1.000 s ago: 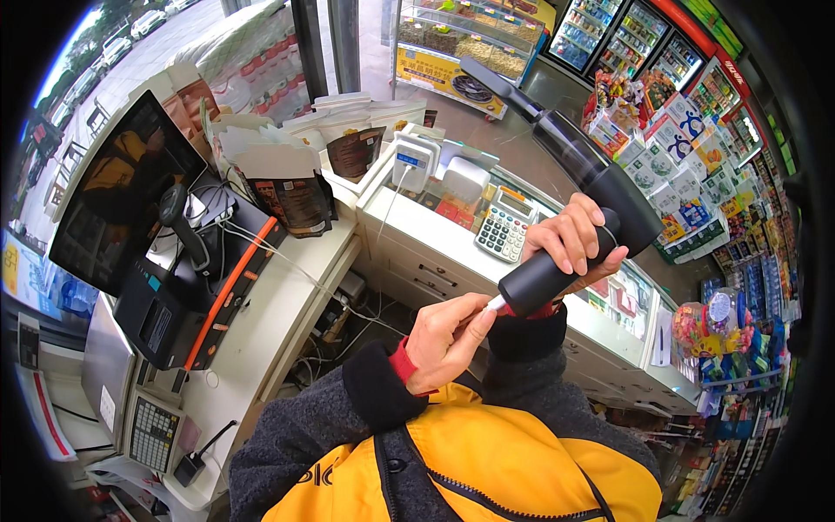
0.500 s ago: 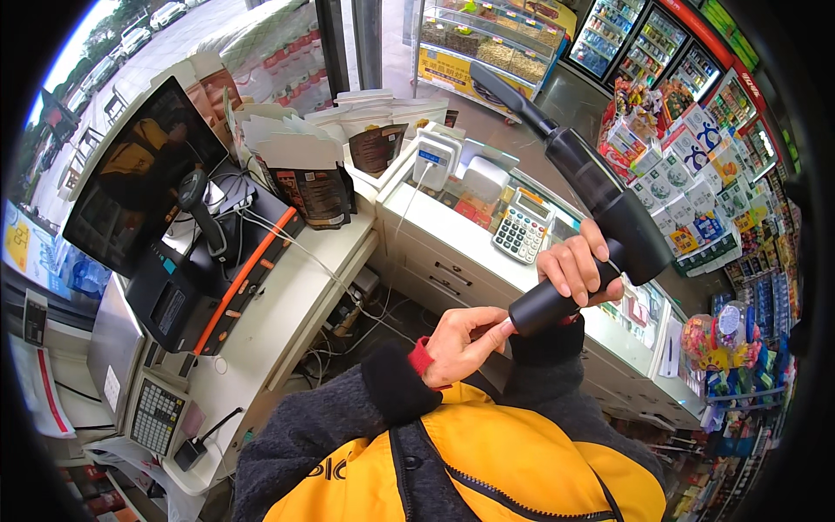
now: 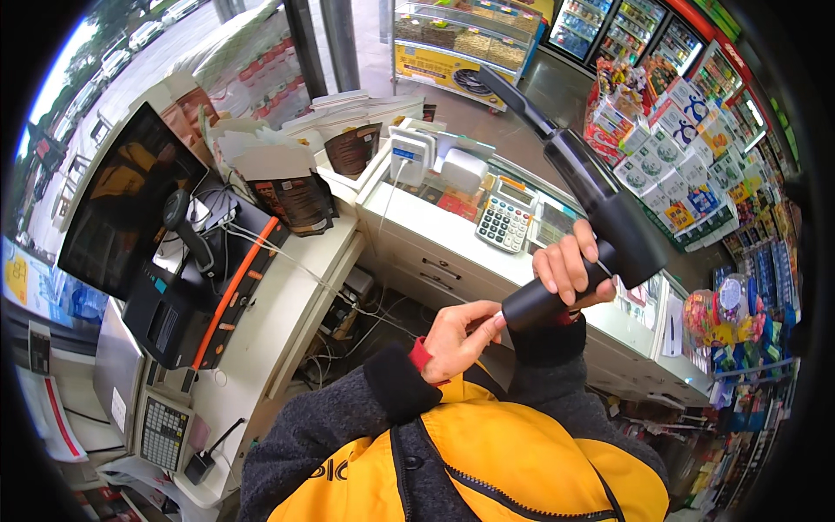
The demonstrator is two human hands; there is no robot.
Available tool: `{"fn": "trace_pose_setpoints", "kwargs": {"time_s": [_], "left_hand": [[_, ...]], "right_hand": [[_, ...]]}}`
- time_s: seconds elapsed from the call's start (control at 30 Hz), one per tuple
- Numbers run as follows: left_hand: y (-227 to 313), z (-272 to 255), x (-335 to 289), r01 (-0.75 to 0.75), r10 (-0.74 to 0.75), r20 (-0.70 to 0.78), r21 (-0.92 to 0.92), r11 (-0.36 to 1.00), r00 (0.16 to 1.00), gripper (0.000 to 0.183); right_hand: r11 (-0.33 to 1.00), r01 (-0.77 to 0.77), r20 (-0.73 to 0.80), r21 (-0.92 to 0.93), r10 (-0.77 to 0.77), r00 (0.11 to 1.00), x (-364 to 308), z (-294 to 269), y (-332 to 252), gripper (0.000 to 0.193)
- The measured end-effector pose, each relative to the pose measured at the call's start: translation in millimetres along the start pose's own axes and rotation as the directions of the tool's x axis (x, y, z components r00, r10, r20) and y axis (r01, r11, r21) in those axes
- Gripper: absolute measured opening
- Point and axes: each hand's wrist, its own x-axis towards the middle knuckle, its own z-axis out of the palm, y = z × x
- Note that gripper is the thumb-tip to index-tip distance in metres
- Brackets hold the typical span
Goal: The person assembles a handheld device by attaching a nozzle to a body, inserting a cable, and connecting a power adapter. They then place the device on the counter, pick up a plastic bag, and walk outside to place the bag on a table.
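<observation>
A black handheld vacuum cleaner (image 3: 584, 165) with a long narrow nozzle slants up and away in front of my chest. My right hand (image 3: 570, 268) is closed around its thick handle, fingers wrapped over the upper part. At the handle's lower end is my left hand (image 3: 459, 337), its thumb pressed against the end and its other fingers curled, partly hidden. What lies under that thumb cannot be made out. Beyond the hands, a white calculator (image 3: 504, 217) rests on the glass-topped counter (image 3: 409, 214).
To the left, a desk (image 3: 300, 294) carries a dark monitor (image 3: 130, 196), a barcode scanner (image 3: 189, 233), a black-and-orange machine (image 3: 204, 304) and a keypad (image 3: 165, 432). White cables (image 3: 357, 300) hang between desk and counter. Boxed goods (image 3: 674, 161) and a candy jar (image 3: 726, 313) stand right.
The view has turned slightly, so the desk and counter sit further left. Both hands keep their places on the vacuum cleaner, which has barely moved in the picture.
</observation>
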Motion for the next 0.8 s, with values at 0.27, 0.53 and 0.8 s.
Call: {"fn": "trace_pose_setpoints", "kwargs": {"time_s": [0.27, 0.53, 0.8], "left_hand": [[22, 10, 22, -0.393, 0.561, -0.091, 0.621, 0.678, 0.823, 0.007], [23, 19, 30, -0.377, 0.504, -0.004, 0.658, 0.652, 0.864, 0.012], [28, 15, 26, -0.299, 0.405, -0.069, 0.565, 0.769, 0.912, 0.02]], "right_hand": [[0.958, 0.022, -0.367, -0.285, -0.13, 0.921, 6, 7, -7, 0.048], [0.981, -0.032, -0.597, -0.19, -0.09, 0.797, 19, 4, -20, 0.028], [0.966, -0.125, -0.789, -0.226, -0.106, 0.605, 29, 4, -11, 0.022]]}}
